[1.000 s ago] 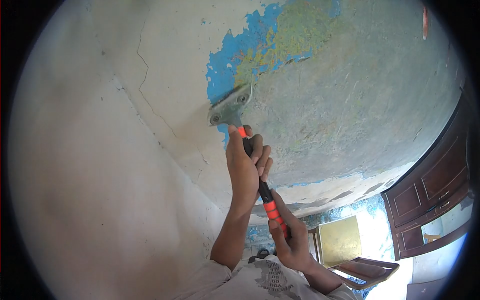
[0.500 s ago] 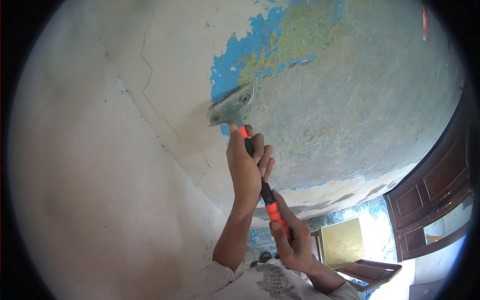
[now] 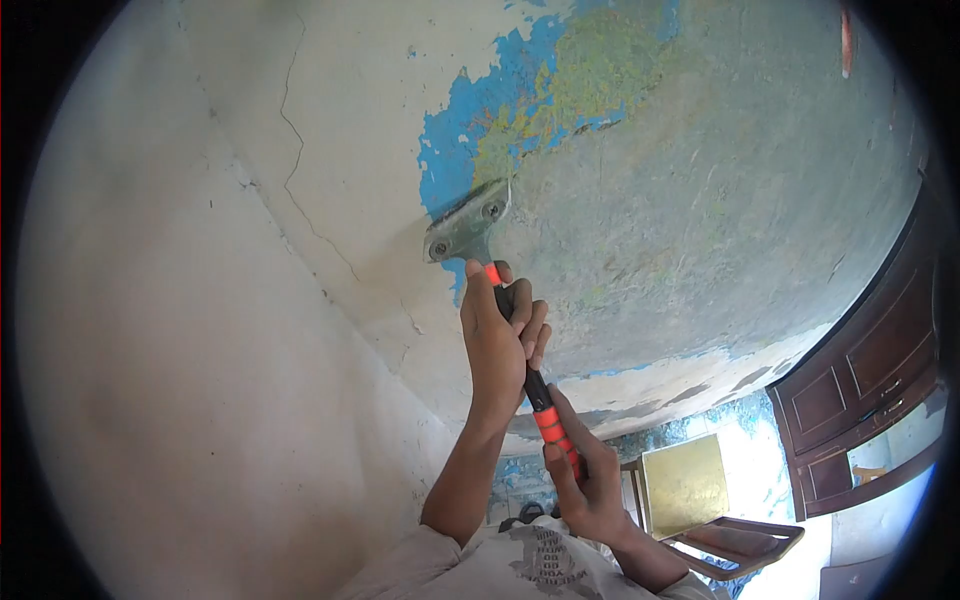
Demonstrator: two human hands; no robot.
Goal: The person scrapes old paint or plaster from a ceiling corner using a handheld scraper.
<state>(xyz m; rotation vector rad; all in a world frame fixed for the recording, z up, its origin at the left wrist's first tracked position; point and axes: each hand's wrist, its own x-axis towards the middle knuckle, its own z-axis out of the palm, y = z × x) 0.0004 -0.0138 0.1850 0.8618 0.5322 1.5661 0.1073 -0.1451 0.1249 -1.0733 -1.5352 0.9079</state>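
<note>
A long-handled scraper (image 3: 468, 222) has its wide metal head at the wall (image 3: 640, 230), beside the lower end of a blue paint patch (image 3: 447, 165). My left hand (image 3: 497, 320) is wrapped round the upper handle, just below the head, with the thumb along the shaft. Lower down, my right hand (image 3: 588, 480) grips the red and black end of the same handle. Two bolts show on the head. Whether the blade edge touches the wall cannot be made out exactly.
Cream paint (image 3: 370, 120) with a thin crack covers the wall to the left, grey bare plaster the right. A wall corner runs down the left side. At lower right are a wooden chair (image 3: 740, 545) with a yellowish panel (image 3: 685, 487) and a dark brown cabinet (image 3: 860, 370).
The scraper head has moved slightly down and to the right along the wall. My left hand has shifted with it; my right hand has barely moved.
</note>
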